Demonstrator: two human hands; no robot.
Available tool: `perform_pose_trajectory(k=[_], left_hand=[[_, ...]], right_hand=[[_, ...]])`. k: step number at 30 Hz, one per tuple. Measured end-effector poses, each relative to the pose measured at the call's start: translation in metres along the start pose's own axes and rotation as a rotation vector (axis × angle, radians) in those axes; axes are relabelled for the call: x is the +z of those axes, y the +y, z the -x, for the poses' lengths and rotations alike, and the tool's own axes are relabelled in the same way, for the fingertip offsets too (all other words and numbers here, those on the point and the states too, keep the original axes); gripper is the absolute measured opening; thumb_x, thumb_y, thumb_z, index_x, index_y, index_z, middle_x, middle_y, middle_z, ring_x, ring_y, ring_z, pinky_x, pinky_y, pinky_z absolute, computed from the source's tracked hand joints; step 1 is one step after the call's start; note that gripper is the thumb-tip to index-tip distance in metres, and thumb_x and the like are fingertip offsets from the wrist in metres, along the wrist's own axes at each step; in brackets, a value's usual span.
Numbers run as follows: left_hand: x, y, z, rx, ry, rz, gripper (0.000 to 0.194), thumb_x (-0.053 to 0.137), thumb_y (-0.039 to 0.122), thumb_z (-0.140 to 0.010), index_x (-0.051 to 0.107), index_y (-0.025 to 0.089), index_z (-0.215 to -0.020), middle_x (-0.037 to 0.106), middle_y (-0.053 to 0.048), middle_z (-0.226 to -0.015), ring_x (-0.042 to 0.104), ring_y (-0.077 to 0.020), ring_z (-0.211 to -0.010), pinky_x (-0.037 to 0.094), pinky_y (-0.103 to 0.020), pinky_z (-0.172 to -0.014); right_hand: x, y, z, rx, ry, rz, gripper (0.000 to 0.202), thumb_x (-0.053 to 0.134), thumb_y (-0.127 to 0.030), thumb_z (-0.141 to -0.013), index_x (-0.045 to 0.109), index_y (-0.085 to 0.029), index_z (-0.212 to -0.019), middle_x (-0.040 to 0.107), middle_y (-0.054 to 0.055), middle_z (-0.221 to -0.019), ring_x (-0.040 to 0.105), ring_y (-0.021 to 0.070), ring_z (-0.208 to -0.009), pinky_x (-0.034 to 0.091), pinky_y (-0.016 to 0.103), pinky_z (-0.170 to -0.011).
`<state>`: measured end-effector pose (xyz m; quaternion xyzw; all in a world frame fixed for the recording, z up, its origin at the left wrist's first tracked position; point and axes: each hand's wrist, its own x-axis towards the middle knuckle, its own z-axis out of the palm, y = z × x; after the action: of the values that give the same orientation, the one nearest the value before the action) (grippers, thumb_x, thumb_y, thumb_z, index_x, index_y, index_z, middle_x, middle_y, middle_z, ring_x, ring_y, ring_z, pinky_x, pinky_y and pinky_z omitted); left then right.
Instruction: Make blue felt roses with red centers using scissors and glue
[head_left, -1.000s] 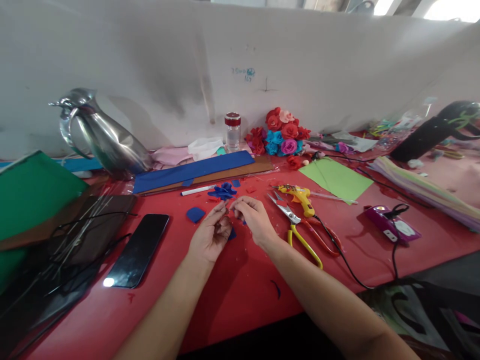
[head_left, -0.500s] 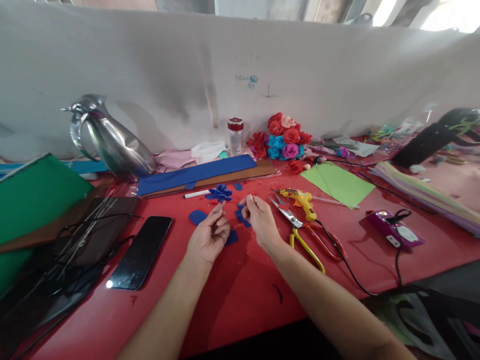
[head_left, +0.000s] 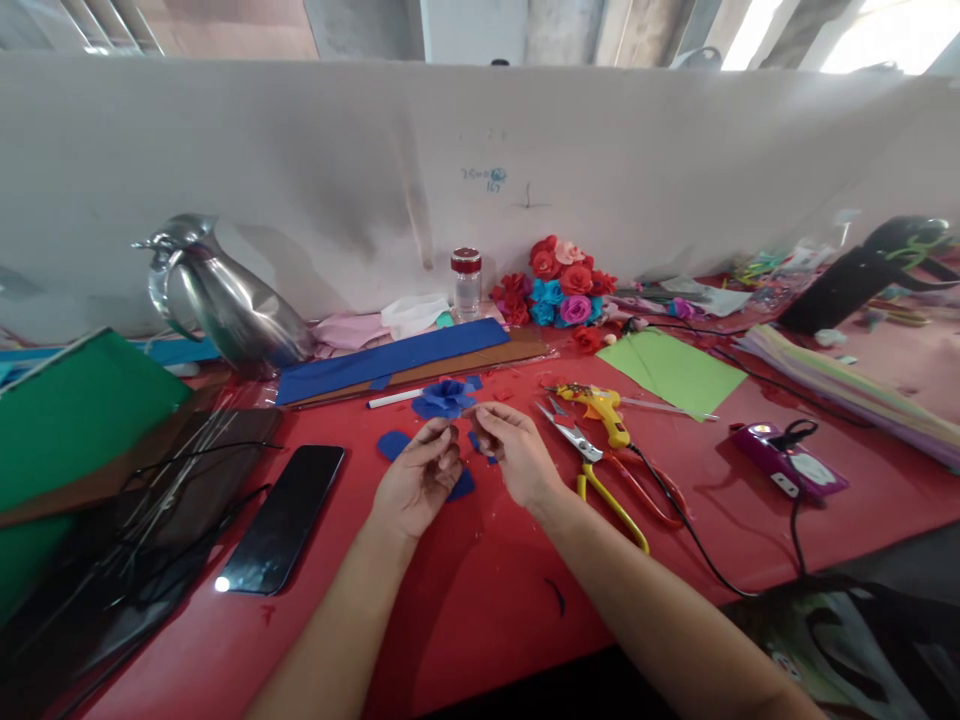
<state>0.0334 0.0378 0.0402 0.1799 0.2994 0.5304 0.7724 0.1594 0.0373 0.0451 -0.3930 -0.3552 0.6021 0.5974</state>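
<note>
Opening upward: blue flower [head_left: 445,398] | long axis unclear | hands: left hand [head_left: 417,480] pinching its base, right hand [head_left: 520,455] uncertain

Whatever the fingertips of a left hand [head_left: 418,480] and a right hand [head_left: 519,452] may pinch above a red table [head_left: 480,590] is too small to make out.
The left hand partly covers a blue piece [head_left: 463,487]; any stem under the blue flower [head_left: 444,398] is lost from sight. Handwriting [head_left: 480,176] on the wall [head_left: 315,160] blurs. Edges cut off a green sheet [head_left: 97,410], pale strips [head_left: 862,392] and both forearms [head_left: 330,610].
</note>
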Motion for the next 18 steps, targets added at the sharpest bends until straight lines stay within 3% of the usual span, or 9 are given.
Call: perform_pose_trajectory(k=[8, 18], left_hand=[[-0.004, -0.001, -0.006, 0.198, -0.055, -0.234, 0.017, 0.080, 0.010, -0.057, 0.068, 0.015, -0.069, 0.063, 0.001, -0.061, 0.053, -0.0082, -0.054, 0.044, -0.020, -0.056], [0.002, -0.002, -0.004, 0.281, -0.014, -0.200, 0.021, 0.075, 0.000, -0.056, 0.067, 0.018, -0.063, 0.067, 0.001, -0.064, 0.063, -0.0127, -0.069, 0.050, -0.026, -0.076]], right_hand=[[-0.001, -0.005, 0.002, 0.049, -0.102, -0.160, 0.023, 0.070, -0.035, -0.063, 0.056, -0.018, -0.058, 0.048, -0.004, -0.056, 0.035, 0.0071, -0.049, 0.022, 0.024, -0.048], [0.002, -0.012, 0.010, 0.030, -0.095, -0.084, 0.017, 0.073, -0.030, -0.057, 0.060, -0.019, -0.059, 0.049, -0.006, -0.051, 0.033, 0.0064, -0.047, 0.020, 0.024, -0.049]])
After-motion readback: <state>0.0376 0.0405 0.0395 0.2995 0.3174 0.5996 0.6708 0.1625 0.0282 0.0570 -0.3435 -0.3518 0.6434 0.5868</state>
